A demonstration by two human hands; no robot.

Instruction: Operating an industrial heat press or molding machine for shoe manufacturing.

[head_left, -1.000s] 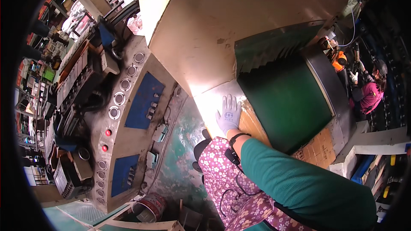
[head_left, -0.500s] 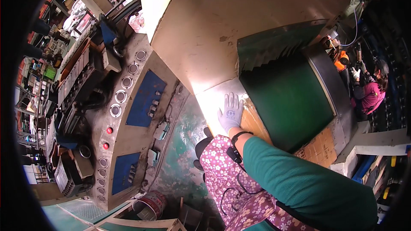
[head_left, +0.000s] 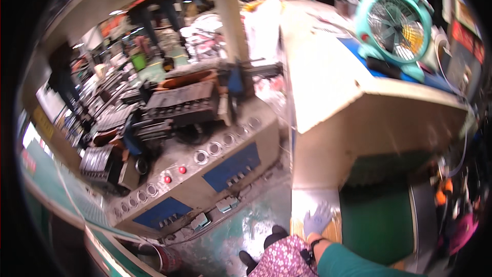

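Note:
My right hand (head_left: 318, 219), in a pale glove with a dark band at the wrist, lies with fingers spread on a ledge partly covered in brown cardboard (head_left: 334, 232). Nothing is held in it. Beside the hand, to its right, runs a green conveyor belt (head_left: 376, 223) under a beige metal hood (head_left: 353, 128). A dark flap (head_left: 384, 168) hangs in the hood's opening. My left hand is outside the picture.
A teal fan (head_left: 394, 25) stands on the hood's top. Left, a machine bench (head_left: 279, 138) carries round gauges and red buttons (head_left: 182, 170). A bucket (head_left: 166, 259) sits at lower left. A blurred person in pink (head_left: 464, 233) is at the far right.
My view has swung up and left, so the fan and more of the workshop now show. My right hand remains on the ledge, lower in the picture, fingers still spread.

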